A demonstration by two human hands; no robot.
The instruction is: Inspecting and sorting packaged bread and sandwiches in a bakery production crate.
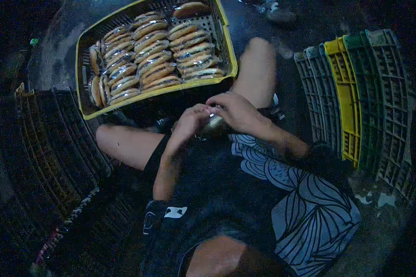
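Observation:
My left hand (192,120) and my right hand (238,111) meet over my lap, fingers bent and closed together. Between and below them is a shiny plastic-wrapped bun (213,124), mostly covered by my fingers; it looks like those in the crate. Just beyond my hands, a yellow-rimmed crate (159,94) tilts up at my knees. Inside stand rows of flat round buns (152,51) in clear wrap, packed on edge. One wrapped bun (192,9) lies apart at the crate's far right corner.
Grey, yellow and green crates (351,97) stand in a row on my right. Darker crates (55,143) line my left side. A braided cord (74,217) runs along the lower left. At the far edge some clear plastic (275,11) lies on the dark floor.

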